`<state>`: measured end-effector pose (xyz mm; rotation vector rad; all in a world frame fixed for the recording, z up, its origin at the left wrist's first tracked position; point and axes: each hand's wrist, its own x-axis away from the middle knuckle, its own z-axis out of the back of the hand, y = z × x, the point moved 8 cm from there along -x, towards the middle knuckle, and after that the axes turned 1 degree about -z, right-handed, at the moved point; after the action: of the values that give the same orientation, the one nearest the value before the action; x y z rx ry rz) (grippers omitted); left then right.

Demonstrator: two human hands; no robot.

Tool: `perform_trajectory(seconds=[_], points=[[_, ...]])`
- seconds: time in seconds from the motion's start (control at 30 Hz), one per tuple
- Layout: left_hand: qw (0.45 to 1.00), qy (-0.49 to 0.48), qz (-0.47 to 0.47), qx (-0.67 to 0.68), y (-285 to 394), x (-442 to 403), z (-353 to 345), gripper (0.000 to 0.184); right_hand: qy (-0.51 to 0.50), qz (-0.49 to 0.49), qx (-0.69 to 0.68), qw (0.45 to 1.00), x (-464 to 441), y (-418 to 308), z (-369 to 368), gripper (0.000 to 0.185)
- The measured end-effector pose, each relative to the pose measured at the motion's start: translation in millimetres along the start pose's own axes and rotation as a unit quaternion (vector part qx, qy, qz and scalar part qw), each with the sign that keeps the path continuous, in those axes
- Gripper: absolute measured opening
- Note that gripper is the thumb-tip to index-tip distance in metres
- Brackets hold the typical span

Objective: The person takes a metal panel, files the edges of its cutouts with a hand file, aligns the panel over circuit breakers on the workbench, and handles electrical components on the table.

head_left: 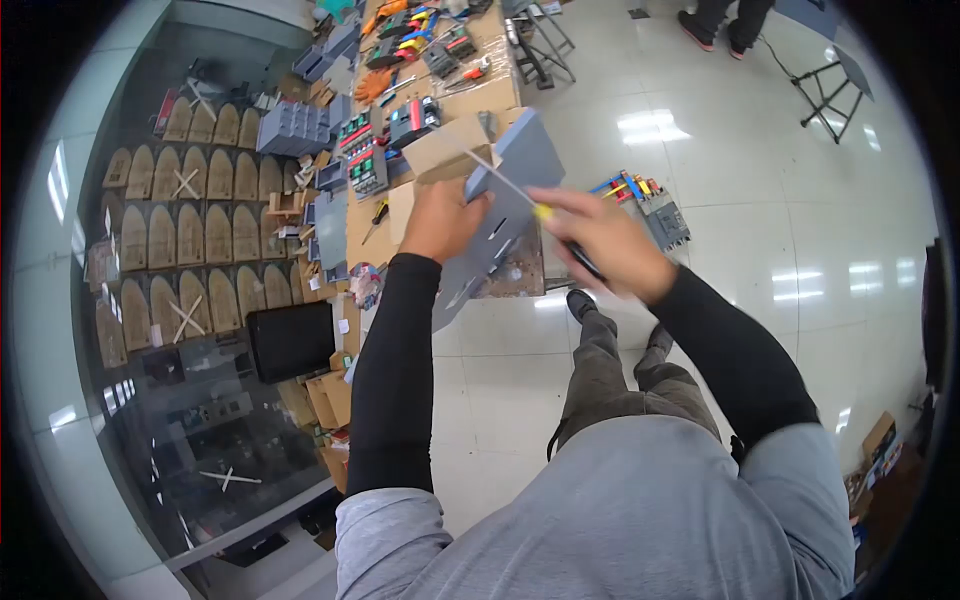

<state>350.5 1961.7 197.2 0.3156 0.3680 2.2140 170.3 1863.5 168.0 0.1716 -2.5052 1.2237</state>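
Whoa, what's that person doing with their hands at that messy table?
The person's left hand is gripping the edge of a blue-grey panel. Their right hand holds a long, thin tool with a yellow and black handle, probably a screwdriver, its shaft slanting across the panel's upper part. It's blurry, so I can't tell if the tip touches anything. Beside them, the table is crowded with boxy devices and other tools.
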Motion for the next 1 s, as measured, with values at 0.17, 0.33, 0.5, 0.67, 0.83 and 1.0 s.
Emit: perform_trajectory(seconds=[0.17, 0.33, 0.5, 0.67, 0.83, 1.0], points=[[0.999, -0.01, 0.033, 0.033, -20.0, 2.2, 5.0, 0.036, -0.019, 0.026, 0.039, 0.999, 38.3, 20.1, 12.4, 0.052], [0.999, 0.003, 0.027, -0.019, 1.3, 5.9, 4.9, 0.036, 0.045, -0.001, 0.015, 0.999, 34.5, 8.1, 16.4, 0.05], [0.998, -0.029, 0.046, 0.009, 3.4, 10.7, 3.6, 0.033, 0.073, 0.028, -0.014, 0.997, 21.4, 19.8, 15.3, 0.045], [1.0, -0.005, 0.014, -0.02, 3.0, 18.6, 13.3, 0.033, 0.098, -0.003, -0.019, 0.995, 68.7, 21.8, 20.7, 0.039], [0.999, -0.027, 0.023, -0.017, 9.1, 15.4, 6.0, 0.032, 0.11, 0.051, -0.021, 0.992, -14.2, 11.4, 11.9, 0.034], [1.0, 0.004, 0.027, -0.006, -31.6, 15.0, 8.2, 0.035, 0.106, -0.005, -0.007, 0.994, 73.8, 22.2, 29.4, 0.03]])
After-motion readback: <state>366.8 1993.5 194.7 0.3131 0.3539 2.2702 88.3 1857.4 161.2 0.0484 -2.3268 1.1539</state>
